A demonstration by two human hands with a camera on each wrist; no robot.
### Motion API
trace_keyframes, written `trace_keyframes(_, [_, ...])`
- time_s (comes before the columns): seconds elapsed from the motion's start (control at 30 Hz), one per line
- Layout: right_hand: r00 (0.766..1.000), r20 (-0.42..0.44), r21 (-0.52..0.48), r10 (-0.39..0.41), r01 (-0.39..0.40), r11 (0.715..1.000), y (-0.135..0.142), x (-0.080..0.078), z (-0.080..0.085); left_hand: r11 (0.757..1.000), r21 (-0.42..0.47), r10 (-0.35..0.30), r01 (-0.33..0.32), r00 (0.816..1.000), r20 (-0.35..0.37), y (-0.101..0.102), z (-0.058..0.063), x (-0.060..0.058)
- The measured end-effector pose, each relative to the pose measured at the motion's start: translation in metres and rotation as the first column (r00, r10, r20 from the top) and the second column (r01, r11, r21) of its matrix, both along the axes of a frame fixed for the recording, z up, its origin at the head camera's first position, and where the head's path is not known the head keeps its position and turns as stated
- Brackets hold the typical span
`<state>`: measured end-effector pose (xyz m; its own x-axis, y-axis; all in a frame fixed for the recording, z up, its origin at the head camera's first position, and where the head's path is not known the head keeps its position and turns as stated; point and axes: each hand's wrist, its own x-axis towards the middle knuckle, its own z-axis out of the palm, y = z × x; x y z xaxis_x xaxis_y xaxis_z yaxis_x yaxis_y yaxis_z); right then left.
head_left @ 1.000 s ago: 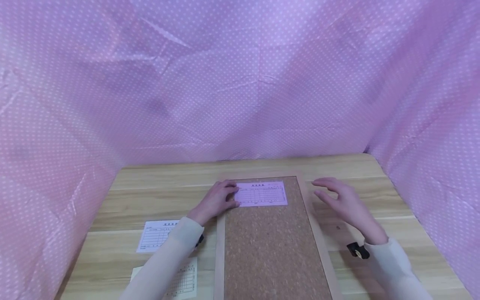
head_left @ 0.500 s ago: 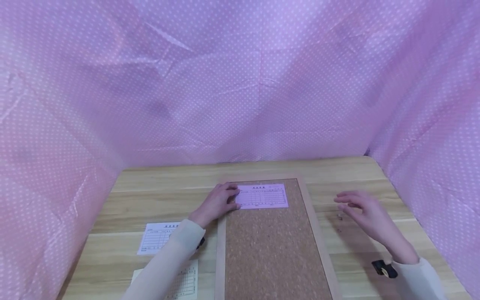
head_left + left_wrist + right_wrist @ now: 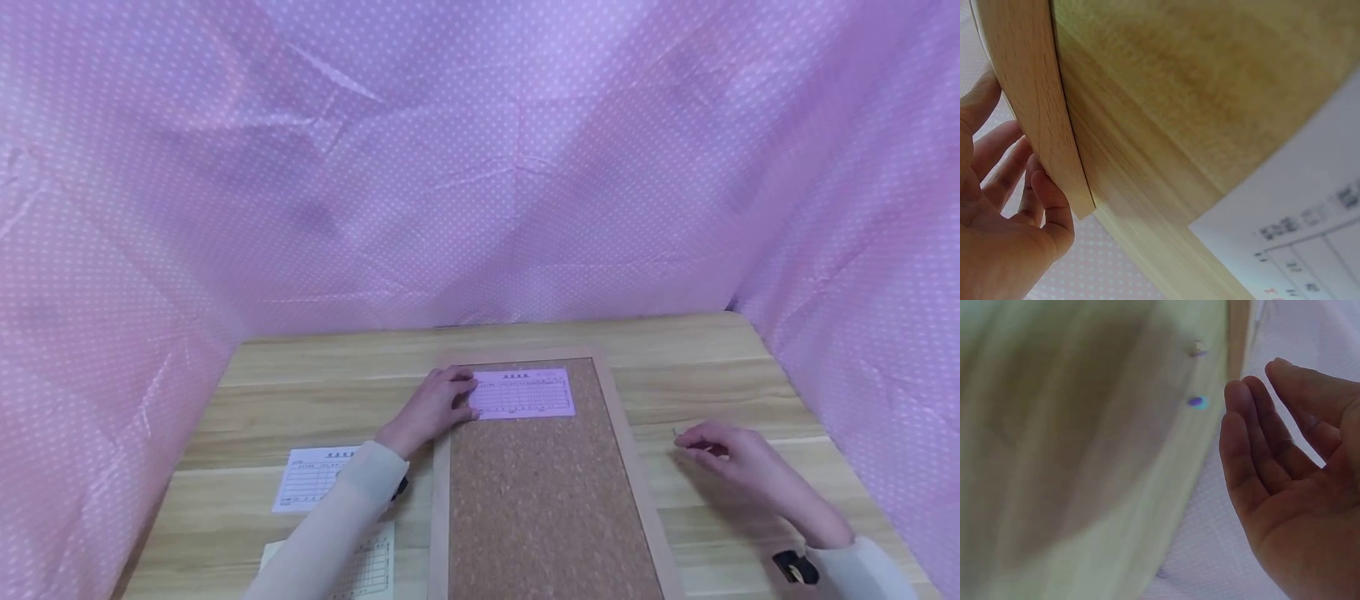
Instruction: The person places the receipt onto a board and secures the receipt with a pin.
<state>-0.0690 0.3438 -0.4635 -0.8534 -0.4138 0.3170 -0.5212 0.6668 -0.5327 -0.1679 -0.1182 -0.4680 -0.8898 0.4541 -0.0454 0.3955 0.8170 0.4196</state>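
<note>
One pink slip [image 3: 525, 396] atop corkboard [image 3: 551, 508]; left hand [image 3: 429, 408], thumb and fingers spread, touches it. Right hand [image 3: 738, 458], thumb apart, near small pins [image 3: 1196, 402] beside corkboard.

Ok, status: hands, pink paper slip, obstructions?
Left hand touches left edge of pink paper slip on framed brown cork board. Right hand near wood-grain tabletop; grip unclear. Off-white left sleeve partly hides white paper form.

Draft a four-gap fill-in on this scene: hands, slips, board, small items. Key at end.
1. In the head view, the left hand is at the pink slip's ____ edge.
2. Of the white slip and the pink slip, only the ____ one lies on the corkboard.
3. The right hand is on the corkboard's ____ side.
4. The right wrist view shows ____ small items on the table.

Missing words: left; pink; right; two.
</note>
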Motion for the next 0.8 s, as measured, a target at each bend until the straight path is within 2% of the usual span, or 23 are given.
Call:
trace_keyframes(0.1, [0.997, 0.077, -0.014, -0.009, 0.010, 1.000, 0.000, 0.001, -0.006, 1.000, 0.009, -0.002, 0.002, 1.000, -0.006, 0.000, 0.000, 0.000])
trace_keyframes(0.2, [0.995, 0.096, 0.009, -0.015, 0.014, 1.000, -0.001, 0.001, -0.010, 1.000, 0.004, -0.003, 0.004, 1.000, -0.008, -0.001, 0.000, 0.001])
trace_keyframes(0.37, [0.998, 0.054, 0.037, -0.010, 0.008, 0.999, -0.001, 0.000, -0.016, 1.000, 0.004, -0.007, 0.007, 1.000, 0.001, -0.001, 0.001, 0.002])
trace_keyframes(0.53, [0.997, 0.066, 0.044, -0.026, 0.023, 0.999, 0.001, -0.002, -0.018, 1.000, 0.023, 0.003, -0.003, 1.000, 0.000, -0.001, 0.002, 0.002])
trace_keyframes(0.8, [0.999, 0.034, 0.029, -0.010, 0.009, 1.000, 0.004, -0.005, -0.024, 1.000, 0.015, -0.003, 0.003, 1.000, -0.004, -0.001, 0.001, 0.001])
